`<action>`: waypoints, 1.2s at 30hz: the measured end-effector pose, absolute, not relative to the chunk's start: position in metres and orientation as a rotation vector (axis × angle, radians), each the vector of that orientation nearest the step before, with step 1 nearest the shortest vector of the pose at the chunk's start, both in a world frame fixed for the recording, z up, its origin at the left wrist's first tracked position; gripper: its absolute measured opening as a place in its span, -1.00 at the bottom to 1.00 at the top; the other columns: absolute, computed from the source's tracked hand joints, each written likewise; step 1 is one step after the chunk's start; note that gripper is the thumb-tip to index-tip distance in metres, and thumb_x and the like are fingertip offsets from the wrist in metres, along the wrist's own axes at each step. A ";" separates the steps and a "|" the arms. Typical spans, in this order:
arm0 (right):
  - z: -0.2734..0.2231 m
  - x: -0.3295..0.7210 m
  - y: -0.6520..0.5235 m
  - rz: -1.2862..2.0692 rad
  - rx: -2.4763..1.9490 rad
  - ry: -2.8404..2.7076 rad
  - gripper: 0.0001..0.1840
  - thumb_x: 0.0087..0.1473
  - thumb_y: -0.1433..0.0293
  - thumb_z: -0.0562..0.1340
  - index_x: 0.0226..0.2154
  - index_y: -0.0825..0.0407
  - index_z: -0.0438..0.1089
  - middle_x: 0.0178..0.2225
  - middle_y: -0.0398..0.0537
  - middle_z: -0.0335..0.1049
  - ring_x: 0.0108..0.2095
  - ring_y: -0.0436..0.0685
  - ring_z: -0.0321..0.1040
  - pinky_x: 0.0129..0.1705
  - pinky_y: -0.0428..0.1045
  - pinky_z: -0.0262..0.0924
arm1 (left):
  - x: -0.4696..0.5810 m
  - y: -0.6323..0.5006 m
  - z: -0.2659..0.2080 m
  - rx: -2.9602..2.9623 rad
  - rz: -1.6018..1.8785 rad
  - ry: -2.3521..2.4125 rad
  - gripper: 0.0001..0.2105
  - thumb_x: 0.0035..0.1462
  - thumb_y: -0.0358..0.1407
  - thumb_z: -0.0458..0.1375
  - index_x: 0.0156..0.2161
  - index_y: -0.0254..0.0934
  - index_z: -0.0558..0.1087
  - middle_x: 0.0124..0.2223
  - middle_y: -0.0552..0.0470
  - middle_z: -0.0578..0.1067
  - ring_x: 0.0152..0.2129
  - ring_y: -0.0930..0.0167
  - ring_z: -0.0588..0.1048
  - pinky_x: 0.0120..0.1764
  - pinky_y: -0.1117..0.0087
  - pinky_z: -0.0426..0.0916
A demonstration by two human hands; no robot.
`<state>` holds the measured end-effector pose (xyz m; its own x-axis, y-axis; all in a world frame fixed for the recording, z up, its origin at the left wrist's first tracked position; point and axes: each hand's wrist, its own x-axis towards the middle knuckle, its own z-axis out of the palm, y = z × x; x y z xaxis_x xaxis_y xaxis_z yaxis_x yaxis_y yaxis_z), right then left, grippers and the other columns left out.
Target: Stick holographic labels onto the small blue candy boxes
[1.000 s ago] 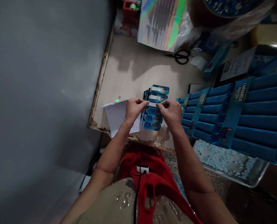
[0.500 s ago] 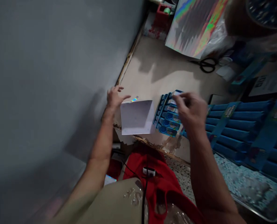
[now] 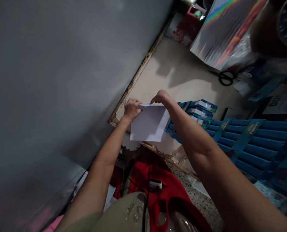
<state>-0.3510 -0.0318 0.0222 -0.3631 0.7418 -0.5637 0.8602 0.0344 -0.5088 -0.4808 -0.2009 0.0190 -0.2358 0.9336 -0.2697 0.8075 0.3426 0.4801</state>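
A pale sheet (image 3: 149,124) lies flat near the table's front edge. Along its far edge sits a small shiny rainbow-coloured strip (image 3: 147,104), short and narrow. My left hand (image 3: 132,109) is at the sheet's far left corner, fingers closed at the strip's left end and the thumb over the sheet. From the other side, my right hand (image 3: 160,96) bends down with its fingers pinched at the strip's right end. Right beside the sheet, small blue boxes with white labels (image 3: 201,111) stand in a row, partly hidden by my right forearm.
Long stacked blue packs (image 3: 259,141) line the right side. Black-handled scissors (image 3: 225,78) lie farther back, near a large rainbow-sheen sheet (image 3: 226,32). A red box (image 3: 191,19) is at the far end. The grey wall (image 3: 68,64) borders the table's left side.
My right hand has left the blue boxes and moved left to the strip. My left hand has closed in from an open pose. The view has shifted slightly.
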 end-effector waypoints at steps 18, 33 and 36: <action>0.136 -0.269 -0.173 -1.464 1.950 2.546 -0.78 0.28 0.27 0.28 -0.37 0.02 0.49 -0.36 -0.02 0.50 -0.31 0.13 0.35 -0.21 0.03 0.17 | -0.487 -0.176 0.029 1.679 0.220 2.229 -0.73 0.28 -0.47 0.12 -0.12 -0.23 0.67 -0.06 -0.26 0.60 0.03 0.08 0.43 0.16 -0.07 0.22; 0.185 -0.188 -0.169 -2.112 2.428 1.930 -0.68 -0.01 0.11 0.41 -0.45 0.05 0.53 -0.52 -0.16 0.43 -0.47 0.00 0.27 -0.42 -0.06 0.14 | -0.345 -0.205 0.134 0.267 1.116 1.249 -0.37 -0.20 0.22 0.46 -0.25 -0.31 0.56 -0.27 -0.06 0.61 -0.37 0.41 0.55 -0.15 0.33 0.50; 0.186 -0.182 -0.172 -2.072 2.451 1.968 -0.68 -0.01 0.11 0.41 -0.46 0.04 0.54 -0.51 -0.14 0.46 -0.47 0.02 0.31 -0.39 -0.05 0.19 | -0.341 -0.202 0.144 0.264 1.063 1.328 -0.48 -0.23 0.06 0.53 -0.31 -0.33 0.55 -0.30 -0.04 0.61 -0.39 0.43 0.54 -0.16 0.34 0.50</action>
<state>-0.1820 -0.1719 0.1865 -0.0440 0.9378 -0.3443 0.2953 -0.3170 -0.9013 -0.3410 -0.2020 0.1435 -0.1230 0.7468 -0.6535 -0.4742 0.5342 0.6998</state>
